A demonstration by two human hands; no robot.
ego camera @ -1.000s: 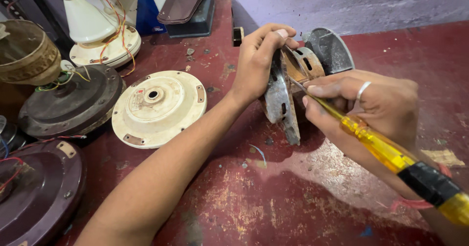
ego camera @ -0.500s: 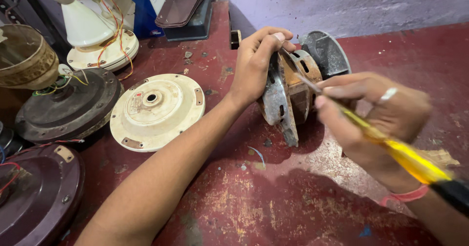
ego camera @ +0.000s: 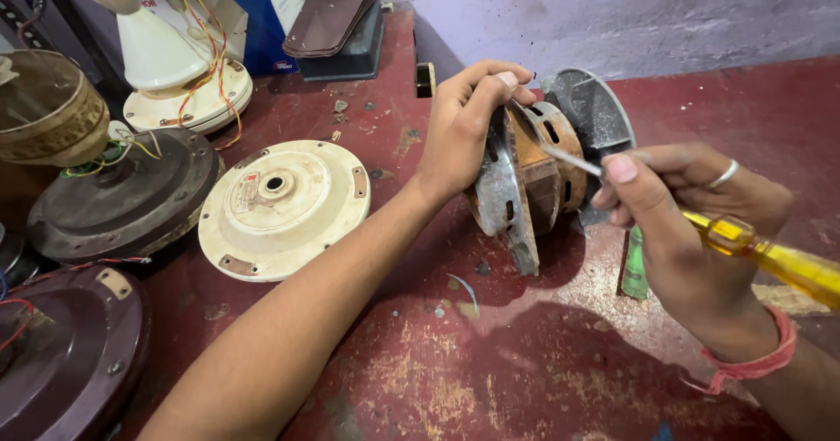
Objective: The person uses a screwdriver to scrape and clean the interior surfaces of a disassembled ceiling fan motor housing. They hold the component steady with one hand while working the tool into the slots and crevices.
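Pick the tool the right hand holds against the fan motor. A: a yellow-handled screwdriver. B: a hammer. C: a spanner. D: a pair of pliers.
A: the right hand grips a screwdriver with a clear yellow handle, its metal shaft reaching into the fan motor that the left hand steadies on edge.

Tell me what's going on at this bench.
A person is working on a fan motor stood on edge on a worn red bench. The left hand steadies it from the top, while the right hand pokes a yellow-handled screwdriver into the gap between its plates. A cream motor cover and other fan parts lie to the left.
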